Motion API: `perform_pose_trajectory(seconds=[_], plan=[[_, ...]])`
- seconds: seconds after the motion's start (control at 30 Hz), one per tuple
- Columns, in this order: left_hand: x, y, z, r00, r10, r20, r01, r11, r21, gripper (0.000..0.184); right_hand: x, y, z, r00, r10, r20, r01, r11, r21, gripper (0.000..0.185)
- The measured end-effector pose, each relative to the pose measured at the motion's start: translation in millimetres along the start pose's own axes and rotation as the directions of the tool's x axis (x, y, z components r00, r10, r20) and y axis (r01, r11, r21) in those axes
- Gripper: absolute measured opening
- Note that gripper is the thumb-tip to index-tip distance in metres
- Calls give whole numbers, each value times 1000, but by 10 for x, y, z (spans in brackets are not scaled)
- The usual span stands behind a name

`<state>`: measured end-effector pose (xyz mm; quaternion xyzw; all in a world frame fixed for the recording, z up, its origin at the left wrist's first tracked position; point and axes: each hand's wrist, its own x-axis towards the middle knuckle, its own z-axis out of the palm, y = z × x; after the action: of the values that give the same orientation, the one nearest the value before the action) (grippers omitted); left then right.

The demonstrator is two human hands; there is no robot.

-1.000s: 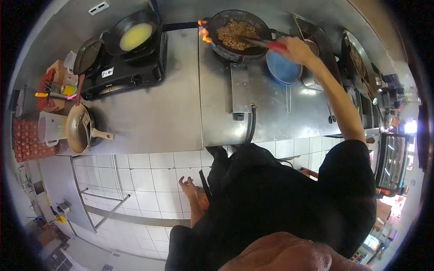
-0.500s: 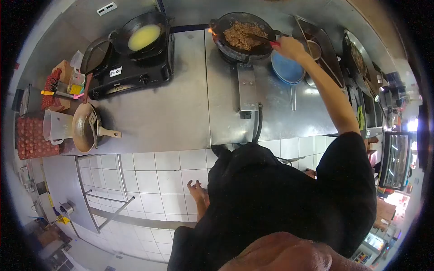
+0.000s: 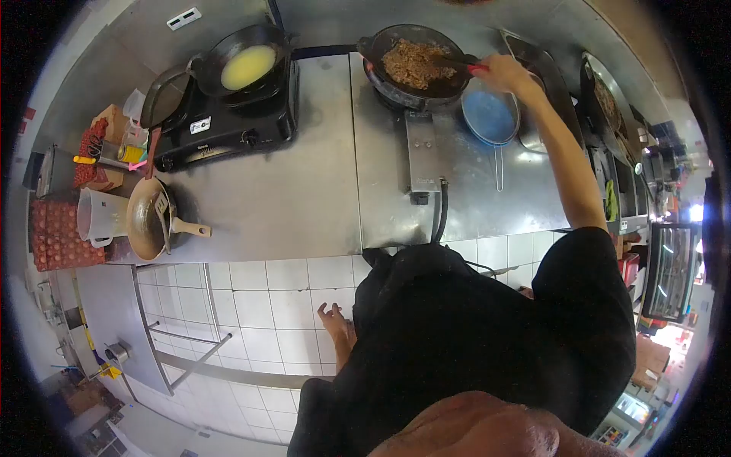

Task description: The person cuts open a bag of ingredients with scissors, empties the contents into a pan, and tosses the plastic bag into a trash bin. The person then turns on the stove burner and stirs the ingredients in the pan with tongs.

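My right hand [image 3: 504,75] is wrapped round the red handle of a dark spatula [image 3: 457,63], whose blade reaches into browned, crumbly food [image 3: 415,64]. That food lies in a black wok [image 3: 388,95] on a single burner [image 3: 423,152]. Just under my right hand, a blue-rimmed strainer [image 3: 489,118] rests on the counter. My left hand [image 3: 332,317] hangs low beside my body over the tiled floor, fingers apart and slightly curled, touching nothing.
A black stove [image 3: 228,143] at the left carries a wok with yellow liquid [image 3: 248,68] and a dark pan [image 3: 166,99]. Nearer are a beige pan [image 3: 146,221], a plastic jug [image 3: 95,217] and a red egg tray [image 3: 57,236]. Metal trays [image 3: 533,57] stand right of the burner.
The view has shifted, so the counter sits slightly lower and further right. My right hand and the spatula have moved a little right over the wok. The flames at its left side no longer show.
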<state>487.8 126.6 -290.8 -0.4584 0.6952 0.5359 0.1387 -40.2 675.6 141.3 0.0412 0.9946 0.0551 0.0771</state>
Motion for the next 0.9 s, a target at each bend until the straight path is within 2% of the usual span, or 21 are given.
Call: perform_pose_trajectory(seconds=[0.07,0.17,0.27,0.37,0.43,0.47,0.57,0.67,0.77,0.87,0.9], plan=[[75,-33,49,1000,8,-22,-8,999,-42,53,-3,151,-111,998,57,-31,-57,998,-27,53],[63,22,86,999,23,-25,-24,999,-36,52,90,317,281,977,182,-108,-190,979,-68,53],[-8,169,130,1000,22,-18,-22,999,-30,51,343,289,742,998,68,-11,-65,979,191,51],[124,42,91,998,59,-13,-59,998,-23,51,327,134,829,1000,-18,-19,24,926,376,50],[171,-9,90,996,82,-21,-82,996,-19,51,163,59,723,986,-69,-152,126,904,408,52],[168,-6,75,996,84,-33,-84,996,-15,51,58,19,648,972,-95,-215,178,893,414,54],[157,-83,124,997,59,-48,-60,998,-24,50,-112,-45,594,971,-225,-86,239,940,242,52],[113,-78,127,998,55,-38,-55,998,-6,49,67,109,898,967,-196,-164,217,969,119,51],[38,43,157,999,25,-40,-26,999,-19,48,-137,-132,540,962,-126,-243,154,983,99,50],[4,43,232,999,23,-36,-24,1000,-10,48,-320,-361,513,929,-186,-321,258,946,198,49],[6,34,233,999,33,-37,-33,999,2,48,-395,-446,538,941,-190,-279,254,943,213,49]])
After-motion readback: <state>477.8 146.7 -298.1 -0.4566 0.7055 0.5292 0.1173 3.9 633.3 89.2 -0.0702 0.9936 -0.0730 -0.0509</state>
